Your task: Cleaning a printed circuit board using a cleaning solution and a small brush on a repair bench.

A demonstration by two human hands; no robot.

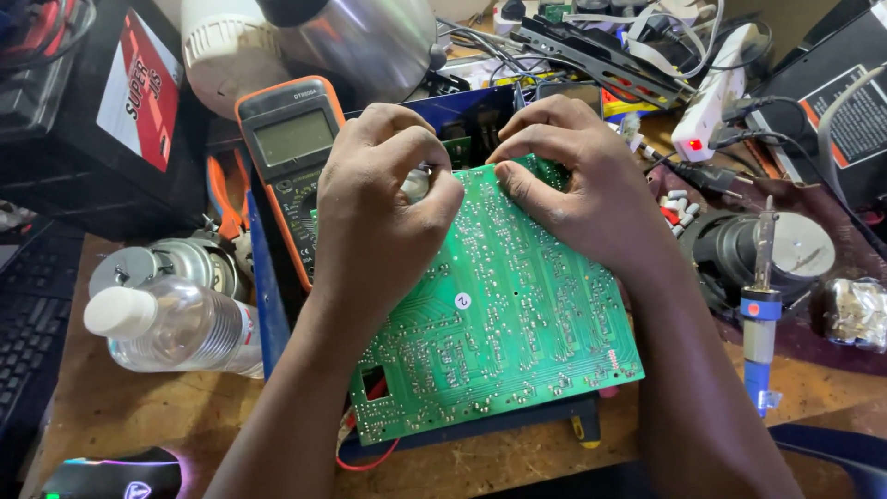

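Two hands, left hand (383, 199) and right hand (577, 180), pinching flat green circuit board (499, 314), orange multimeter (291, 148) beside.

**Materials and finishes on the desk**

Green circuit board (499, 314): glossy lacquered laminate, studded with small bright solder points, silvery and metallic. Orange-cased multimeter (288, 152): matt rubbery plastic round a dull grey display. Clear plastic bottle (176, 325): ribbed, shiny, with a smooth white cap. Rough, worn wooden desk (139, 416): scuffed, chipboard-like, matt. Blue-handled soldering iron (760, 314): translucent glossy plastic with a metal shaft. Rounded lamp shade (370, 42): polished, mirror-like metal. White power strip (716, 92): smooth plastic. Crumpled foil (855, 312): bright, wrinkled metal.
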